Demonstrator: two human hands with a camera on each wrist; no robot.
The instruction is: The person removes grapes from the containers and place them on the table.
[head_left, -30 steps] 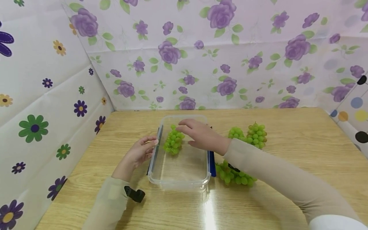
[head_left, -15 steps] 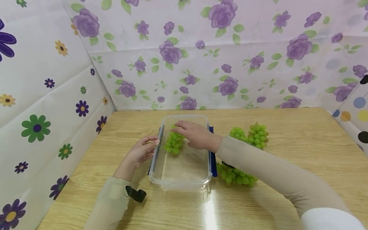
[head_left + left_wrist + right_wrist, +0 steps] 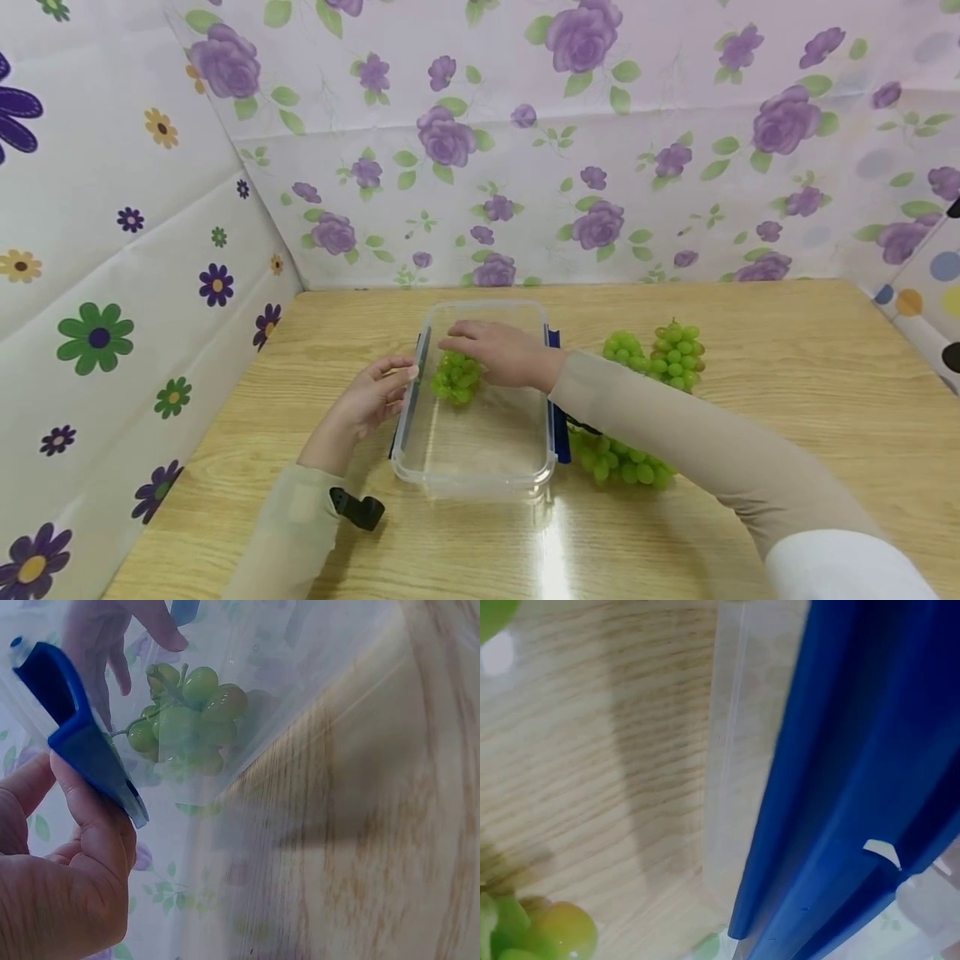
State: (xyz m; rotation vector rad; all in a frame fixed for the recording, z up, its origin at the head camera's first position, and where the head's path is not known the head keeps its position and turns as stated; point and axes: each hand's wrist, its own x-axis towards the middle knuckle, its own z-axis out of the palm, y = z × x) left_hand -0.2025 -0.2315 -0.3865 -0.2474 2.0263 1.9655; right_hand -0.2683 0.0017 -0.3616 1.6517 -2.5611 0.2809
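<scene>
A clear plastic container (image 3: 472,481) with blue side latches stands on the wooden table. My left hand (image 3: 372,395) holds its left side, thumb at the rim; in the left wrist view the fingers (image 3: 94,814) lie against a blue latch (image 3: 97,750). A bunch of green grapes (image 3: 455,382) lies inside the container. My right hand (image 3: 498,352) is over the top end of this bunch, fingers extended; whether it touches the grapes is hidden. Seen through the plastic, the right hand (image 3: 154,622) is beside the grapes (image 3: 199,712).
Two grape bunches (image 3: 675,354) sit at the back right of the container. Another bunch (image 3: 626,462) lies right of the container's near end, partly under my right sleeve. A right-side latch (image 3: 840,780) hangs folded outward. Floral cloth (image 3: 480,167) walls the table's back.
My right hand has moved left and slightly lower, over the grapes in the container. The left hand keeps its place at the container's side.
</scene>
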